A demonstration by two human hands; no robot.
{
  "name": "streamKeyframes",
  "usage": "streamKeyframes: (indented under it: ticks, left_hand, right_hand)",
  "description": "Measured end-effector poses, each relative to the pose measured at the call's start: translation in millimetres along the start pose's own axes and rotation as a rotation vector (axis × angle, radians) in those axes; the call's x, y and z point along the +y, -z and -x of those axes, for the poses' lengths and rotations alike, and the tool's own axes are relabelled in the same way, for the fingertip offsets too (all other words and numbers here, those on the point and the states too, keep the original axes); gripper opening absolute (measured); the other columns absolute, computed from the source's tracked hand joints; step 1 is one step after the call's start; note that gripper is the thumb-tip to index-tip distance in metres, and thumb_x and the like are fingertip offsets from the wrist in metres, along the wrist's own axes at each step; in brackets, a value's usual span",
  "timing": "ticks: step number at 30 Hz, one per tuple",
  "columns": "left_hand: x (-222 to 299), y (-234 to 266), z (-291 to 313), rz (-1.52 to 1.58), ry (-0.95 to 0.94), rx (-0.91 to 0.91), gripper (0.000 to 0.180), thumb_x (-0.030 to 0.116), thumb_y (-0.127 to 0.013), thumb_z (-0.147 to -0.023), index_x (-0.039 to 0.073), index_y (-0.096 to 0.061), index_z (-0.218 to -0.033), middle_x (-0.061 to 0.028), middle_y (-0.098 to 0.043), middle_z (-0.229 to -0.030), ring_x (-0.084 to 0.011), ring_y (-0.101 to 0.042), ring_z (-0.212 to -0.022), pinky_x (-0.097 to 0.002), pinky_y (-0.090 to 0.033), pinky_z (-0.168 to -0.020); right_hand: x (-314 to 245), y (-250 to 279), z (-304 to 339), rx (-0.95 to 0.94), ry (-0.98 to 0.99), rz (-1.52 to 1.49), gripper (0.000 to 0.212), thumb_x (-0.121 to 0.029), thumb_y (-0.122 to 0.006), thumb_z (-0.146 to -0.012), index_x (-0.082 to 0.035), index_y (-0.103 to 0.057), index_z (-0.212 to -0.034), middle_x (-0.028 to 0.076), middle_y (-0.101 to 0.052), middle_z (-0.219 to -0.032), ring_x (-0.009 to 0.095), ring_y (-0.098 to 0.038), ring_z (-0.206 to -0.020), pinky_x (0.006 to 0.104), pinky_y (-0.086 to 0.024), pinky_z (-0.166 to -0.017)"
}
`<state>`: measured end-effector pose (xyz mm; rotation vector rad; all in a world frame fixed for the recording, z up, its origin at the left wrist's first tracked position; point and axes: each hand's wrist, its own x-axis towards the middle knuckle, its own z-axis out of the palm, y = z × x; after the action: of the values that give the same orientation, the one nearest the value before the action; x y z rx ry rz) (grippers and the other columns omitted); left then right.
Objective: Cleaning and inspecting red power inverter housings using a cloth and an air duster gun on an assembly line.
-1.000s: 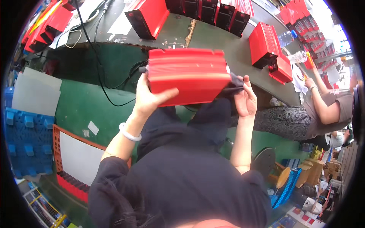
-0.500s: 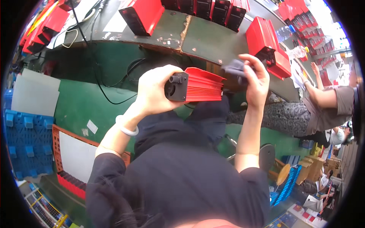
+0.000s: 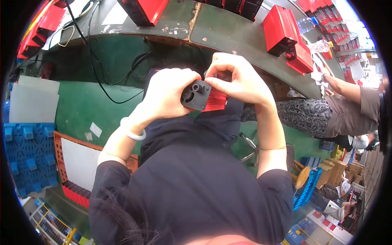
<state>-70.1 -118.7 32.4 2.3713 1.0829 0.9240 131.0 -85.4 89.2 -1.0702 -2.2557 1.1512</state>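
My left hand (image 3: 165,92) is wrapped round a finned red metal case (image 3: 215,101) and holds it above my lap. The case's black end plate (image 3: 197,96), with a round knob-like fitting and a curved slot, faces up toward me. At the plate's upper right corner, my right hand (image 3: 239,79) is closed in a pinch, thumb and forefinger close together and touching or nearly touching the plate's edge. What those fingers hold, if anything, is hidden behind them.
Several red cases stand on the dark green workbench (image 3: 228,38), including a red case (image 3: 281,30) at right beside a blue-capped plastic bottle (image 3: 307,25). A black cable (image 3: 96,67) hangs at left. An orange crate (image 3: 59,153) and blue pallet (image 3: 30,151) lie left. A co-worker (image 3: 351,102) stands right.
My right hand has moved left from beside the bench to the case's end, and the dark grey, soft-looking thing in it no longer shows plainly. The case has turned its end plate upward.
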Motion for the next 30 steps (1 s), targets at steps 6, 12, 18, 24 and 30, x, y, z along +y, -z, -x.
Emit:
streamKeyframes:
  ticks: [6, 12, 18, 24, 30]
  left_hand:
    - [-11, -14, 1, -0.081, 0.000, -0.029, 0.044, 0.022, -0.078, -0.052, 0.009, -0.059, -0.090, -0.0070, -0.060, -0.080, -0.0279, -0.059, -0.073, -0.0368, -0.046, -0.065]
    - [-17, -8, 2, -0.080, 0.042, 0.018, 0.045, 0.020, -0.078, -0.052, 0.010, -0.059, -0.092, -0.0065, -0.061, -0.082, -0.0280, -0.060, -0.075, -0.0355, -0.047, -0.066]
    - [-23, -5, 4, -0.044, 0.098, -0.004, 0.049, 0.019, -0.080, -0.052, 0.010, -0.059, -0.095, -0.0081, -0.062, -0.086, -0.0297, -0.061, -0.078, -0.0348, -0.049, -0.070]
    - [-61, -11, 28, 0.899, 0.682, 0.304, 0.055, 0.016, -0.079, -0.068, 0.001, -0.054, -0.115, -0.0102, -0.063, -0.107, -0.0207, -0.062, -0.097, -0.0342, -0.048, -0.088]
    - [-76, -11, 28, 1.800, 0.840, 0.529, 0.044, 0.027, -0.059, -0.089, 0.002, -0.050, -0.125, -0.0129, -0.058, -0.121, -0.0271, -0.057, -0.109, -0.0401, -0.047, -0.093]
  right_hand:
    - [10, -13, -2, 0.206, 0.298, 0.492, 0.010, -0.008, -0.063, -0.074, -0.005, -0.054, -0.073, 0.008, -0.048, -0.071, 0.029, -0.051, -0.072, 0.0367, -0.040, -0.069]
    - [49, 28, 12, 0.523, 0.081, -0.391, 0.025, -0.016, -0.051, -0.095, -0.001, -0.051, -0.075, 0.000, -0.046, -0.074, 0.011, -0.044, -0.071, 0.0238, -0.038, -0.068]
    - [136, 1, 43, 0.452, -0.204, -0.098, 0.025, -0.026, -0.063, -0.086, -0.003, -0.055, -0.092, 0.007, -0.053, -0.078, 0.020, -0.051, -0.077, 0.0312, -0.043, -0.074]
    - [141, -5, 63, 0.524, -0.284, -0.512, 0.052, 0.005, -0.064, -0.073, -0.003, -0.048, -0.123, -0.001, -0.050, -0.102, 0.008, -0.049, -0.098, 0.0231, -0.040, -0.085]
    - [185, -22, 63, 0.507, -0.518, 0.132, 0.017, -0.017, -0.062, -0.084, -0.001, -0.063, -0.088, 0.008, -0.063, -0.067, 0.017, -0.057, -0.058, 0.0272, -0.045, -0.058]
